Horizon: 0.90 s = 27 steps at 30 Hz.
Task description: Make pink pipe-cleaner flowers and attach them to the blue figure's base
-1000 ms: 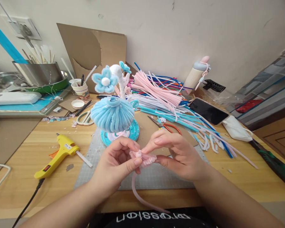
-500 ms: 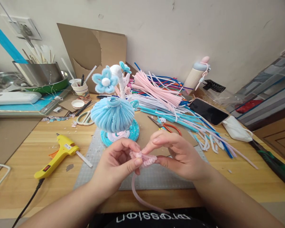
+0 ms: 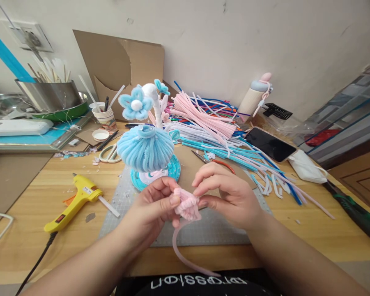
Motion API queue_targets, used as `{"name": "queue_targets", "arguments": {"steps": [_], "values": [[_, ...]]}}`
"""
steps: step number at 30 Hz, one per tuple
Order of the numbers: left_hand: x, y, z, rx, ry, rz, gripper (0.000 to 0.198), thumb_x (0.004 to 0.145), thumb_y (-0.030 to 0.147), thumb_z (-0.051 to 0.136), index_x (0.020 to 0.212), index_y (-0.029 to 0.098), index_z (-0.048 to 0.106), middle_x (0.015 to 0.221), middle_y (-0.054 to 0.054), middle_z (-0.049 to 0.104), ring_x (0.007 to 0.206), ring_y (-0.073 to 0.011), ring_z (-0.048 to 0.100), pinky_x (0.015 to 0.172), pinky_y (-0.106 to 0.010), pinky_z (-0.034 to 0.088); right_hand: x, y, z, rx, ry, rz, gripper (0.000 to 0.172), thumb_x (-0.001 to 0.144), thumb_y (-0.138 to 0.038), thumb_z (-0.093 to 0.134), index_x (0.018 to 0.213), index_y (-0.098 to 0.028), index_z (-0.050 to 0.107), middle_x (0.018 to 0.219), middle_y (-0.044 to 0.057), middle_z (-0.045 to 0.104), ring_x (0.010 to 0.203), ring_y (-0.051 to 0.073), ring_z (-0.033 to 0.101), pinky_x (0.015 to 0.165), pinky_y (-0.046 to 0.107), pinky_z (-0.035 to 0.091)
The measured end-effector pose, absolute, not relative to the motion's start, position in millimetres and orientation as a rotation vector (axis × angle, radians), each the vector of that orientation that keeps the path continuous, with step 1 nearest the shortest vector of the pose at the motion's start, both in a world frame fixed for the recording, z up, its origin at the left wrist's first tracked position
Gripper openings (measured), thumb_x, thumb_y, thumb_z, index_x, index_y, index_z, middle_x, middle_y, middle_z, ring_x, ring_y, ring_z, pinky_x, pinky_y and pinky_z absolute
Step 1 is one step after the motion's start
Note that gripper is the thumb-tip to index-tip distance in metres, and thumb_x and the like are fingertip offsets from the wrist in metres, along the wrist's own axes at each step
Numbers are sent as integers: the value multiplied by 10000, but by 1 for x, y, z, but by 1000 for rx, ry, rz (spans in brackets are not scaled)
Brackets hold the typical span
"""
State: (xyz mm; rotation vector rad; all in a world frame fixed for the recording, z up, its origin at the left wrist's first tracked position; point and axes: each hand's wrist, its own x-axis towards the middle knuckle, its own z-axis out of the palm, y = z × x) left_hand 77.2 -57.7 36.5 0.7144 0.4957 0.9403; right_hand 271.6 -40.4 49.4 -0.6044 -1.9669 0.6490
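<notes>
Between my hands is a pink pipe-cleaner piece (image 3: 187, 205), ribbed and bunched, with one long loose stem (image 3: 180, 253) curving down toward my lap. My left hand (image 3: 155, 205) pinches it from the left between thumb and fingers. From the right, my right hand (image 3: 228, 195) closes thumb and index finger at the piece's right edge. Just behind stands a blue pipe-cleaner lampshade shape (image 3: 145, 149) over a round turquoise base (image 3: 174, 170). A blue flower with a white centre (image 3: 136, 105) rises above it. Under my hands lies a grey cutting mat (image 3: 166, 236).
A yellow glue gun (image 3: 76, 201) lies left on the wooden table. Orange-handled pliers (image 3: 223, 164) rest behind my right hand. Pink pipe cleaners (image 3: 203, 115) pile at the back, near a phone (image 3: 271, 144) and a bottle (image 3: 252, 98). White-handled scissors (image 3: 109, 154) lie back left.
The pink piece has been turned in my fingers, so its ribbed side faces me more. My right hand has shifted slightly left, its fingers more curled.
</notes>
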Motion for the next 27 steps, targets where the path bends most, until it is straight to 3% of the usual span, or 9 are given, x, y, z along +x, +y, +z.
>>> {"name": "queue_targets", "arguments": {"steps": [27], "values": [[78, -51, 31, 657, 536, 944, 77, 802, 138, 631, 865, 146, 588, 731, -9, 643, 589, -78, 590, 471, -140, 486, 261, -42, 34, -675, -1830, 790, 117, 827, -127, 627, 882, -230, 636, 852, 12, 598, 854, 154, 568, 798, 344, 445]]}}
